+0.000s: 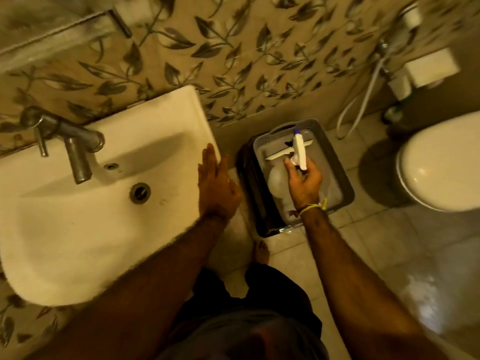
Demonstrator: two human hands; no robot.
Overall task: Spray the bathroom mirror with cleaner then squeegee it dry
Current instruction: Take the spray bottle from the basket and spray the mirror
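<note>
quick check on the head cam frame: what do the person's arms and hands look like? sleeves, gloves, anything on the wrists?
Both forearms are bare, with no sleeve showing in frame, and neither hand wears a glove. The right hand has thin cords tied round its wrist, one yellow and one darker, with a knot and loose ends sticking out. The left hand shows nothing on its wrist; no rings or watch are visible on either.

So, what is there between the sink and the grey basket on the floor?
In the head view, the left hand rests flat at the sink's right edge; beyond it only bare floor tile reaches the grey basket.
</note>
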